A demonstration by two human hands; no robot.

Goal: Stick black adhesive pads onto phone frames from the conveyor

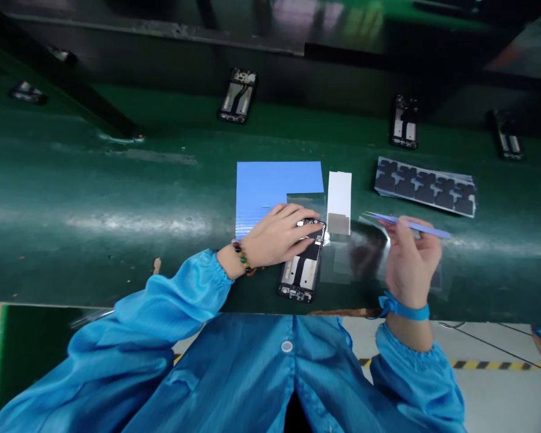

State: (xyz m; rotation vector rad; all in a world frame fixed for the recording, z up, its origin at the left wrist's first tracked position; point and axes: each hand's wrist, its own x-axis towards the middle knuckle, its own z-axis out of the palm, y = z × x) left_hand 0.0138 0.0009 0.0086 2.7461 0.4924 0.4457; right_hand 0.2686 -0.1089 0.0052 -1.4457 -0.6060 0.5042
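A phone frame with silvery bays and a black strip down its middle lies on the bench in front of me. My left hand reaches over its upper part, fingers stretched out and touching the frame; they cover some of it. To the right, my right hand is closed around lilac tweezers, whose thin tips point left, apart from the frame. Between the hands lie a white card strip with a greyish lower end and thin clear film pieces.
Behind my left hand lies a blue sheet. Sheets of black die-cut stickers are stacked at the right. More phone frames stand along the back of the green bench. A dark post rises at the left.
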